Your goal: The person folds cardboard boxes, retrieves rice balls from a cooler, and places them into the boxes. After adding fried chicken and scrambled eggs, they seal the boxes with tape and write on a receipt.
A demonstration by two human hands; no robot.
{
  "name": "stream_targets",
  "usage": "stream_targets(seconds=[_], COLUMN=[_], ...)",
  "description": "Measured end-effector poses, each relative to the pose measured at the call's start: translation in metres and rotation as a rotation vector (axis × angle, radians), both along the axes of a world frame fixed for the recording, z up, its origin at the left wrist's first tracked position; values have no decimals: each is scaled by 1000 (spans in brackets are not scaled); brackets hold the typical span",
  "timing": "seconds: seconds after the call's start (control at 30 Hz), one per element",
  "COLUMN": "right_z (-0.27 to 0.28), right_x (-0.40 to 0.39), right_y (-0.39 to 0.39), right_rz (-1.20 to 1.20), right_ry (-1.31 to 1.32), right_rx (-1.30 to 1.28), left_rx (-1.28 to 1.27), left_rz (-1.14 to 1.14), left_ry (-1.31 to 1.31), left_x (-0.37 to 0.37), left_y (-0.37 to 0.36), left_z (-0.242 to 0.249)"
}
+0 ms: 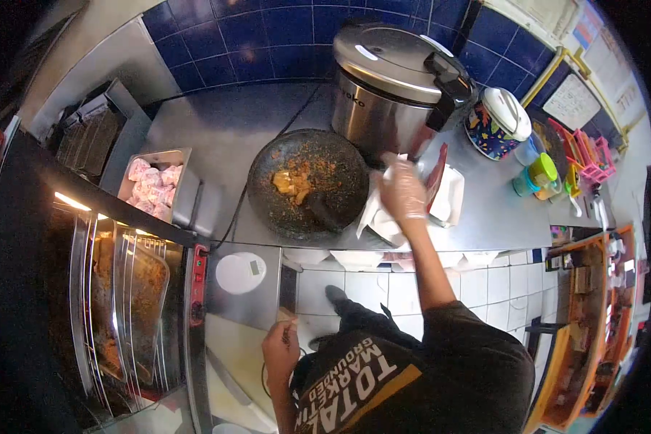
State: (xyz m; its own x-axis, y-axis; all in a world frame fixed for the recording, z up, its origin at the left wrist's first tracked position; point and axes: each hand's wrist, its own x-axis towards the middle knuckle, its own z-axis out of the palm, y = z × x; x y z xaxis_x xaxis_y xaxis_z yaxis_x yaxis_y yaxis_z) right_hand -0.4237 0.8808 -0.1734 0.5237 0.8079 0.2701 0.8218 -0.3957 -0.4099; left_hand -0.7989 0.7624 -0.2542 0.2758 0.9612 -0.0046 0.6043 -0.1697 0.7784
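Note:
My right hand point(403, 189), in a clear plastic glove, reaches over a white container point(382, 223) beside the rice cooker; its fingers are blurred. To its left, a round dark stone mortar point(260, 184) holds orange-brown paste with a lighter yellowish piece in it. A dark pestle point(328, 211) rests inside the mortar. My left hand point(281, 346) is low, near my body above the cutting board point(231, 343), with fingers curled round something pale that I cannot make out. A second white tray point(450, 197) lies right of my right hand, with a dark red handle-like object point(437, 173) across it.
A large steel cooker point(383, 108) stands behind the mortar. At left are a metal tray of raw meat point(184, 181), a lit cabinet with racks point(123, 304) and a scale point(241, 273). A knife point(228, 380) lies on the board. Patterned pot point(495, 134) and cups stand right.

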Motion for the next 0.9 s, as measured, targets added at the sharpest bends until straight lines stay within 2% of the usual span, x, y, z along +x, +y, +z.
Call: stream_targets(seconds=[0.07,0.1,0.13,0.17,0.2,0.27,0.4,0.63,0.7,0.77,0.83,0.87,0.9], right_z=[-12,-22,-85,-82,-81,-79,-125,-159,-165,-162,-151,-113,-198], right_x=[-39,-59,-64,-76,-84,-101,-102,-101,-94,-96,-89,-95,-68], right_y=[48,77,124,140,152,173,198,214,217,213,208,205,248], right_rz=[308,414,588,738,756,743,718,685,707,752,781,766,1118], right_ry=[43,50,-40,-5,-3,-160,-169,-163,-173,-132,-95,-4,-519], right_rx=[71,-92,-138,-197,-188,-539,-507,-356,-336,-202,-260,-565,-383], left_rx=[26,30,19,8,16,17,86,54,66,35,30,-30,-65], left_rz=[-4,5,23,43,60,108,179,220,210,236,308,481,645], left_ry=[-31,-27,-22,-17,-11,-9,-19,0,5,4,90,-203,-506], left_x=[1,0,-2,-4,-5,-5,-16,-16,-15,-29,-69,-86,-105], left_y=[1,-1,-3,-5,-6,-10,-21,-27,-24,-15,4,18,34], left_z=[2,1,-2,-3,2,13,6,4,4,2,-3,-3,-2])
